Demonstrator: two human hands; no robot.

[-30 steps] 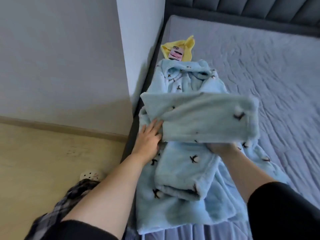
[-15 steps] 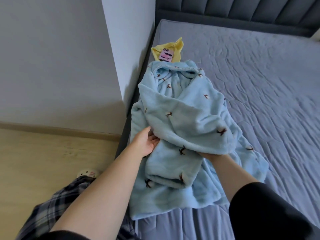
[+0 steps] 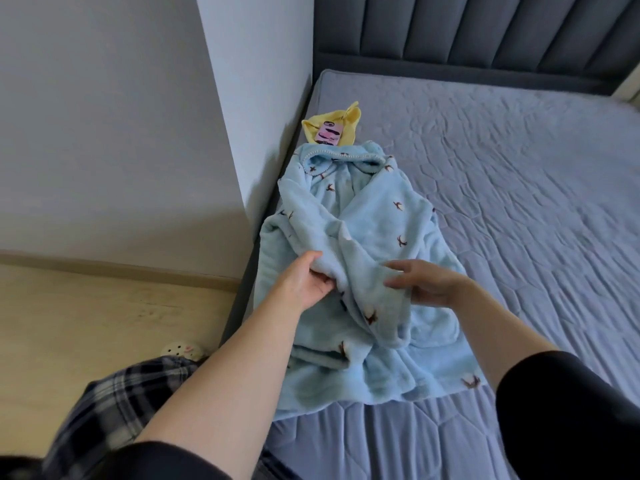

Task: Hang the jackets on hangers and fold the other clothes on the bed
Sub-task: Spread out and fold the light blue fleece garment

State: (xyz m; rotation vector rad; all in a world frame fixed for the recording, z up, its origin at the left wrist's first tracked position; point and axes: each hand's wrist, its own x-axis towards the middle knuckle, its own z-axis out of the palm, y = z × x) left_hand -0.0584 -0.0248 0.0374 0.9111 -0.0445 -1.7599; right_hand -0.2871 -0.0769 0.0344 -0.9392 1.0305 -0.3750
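Wooden floor [image 3: 86,323] at left. Left hand [image 3: 304,285] — grip clamped on a fold of the light-blue fleece robe [image 3: 377,226], thumb on top. Robe lies partly folded along the left edge of the bed [image 3: 519,202], collar toward a yellow garment [image 3: 351,116] bearing a pink phone [image 3: 329,133]. Right hand [image 3: 429,284] — grip apart, fingers straight over the fabric; contact unclear.

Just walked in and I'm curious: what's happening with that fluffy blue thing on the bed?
A person is folding a fluffy light-blue robe with small brown motifs on the grey quilted bed. The left hand grips a fold at the robe's left side, while the right hand, fingers extended, is over its middle. The robe is partly folded, lying bunched. Beyond its collar lies a yellow cloth.
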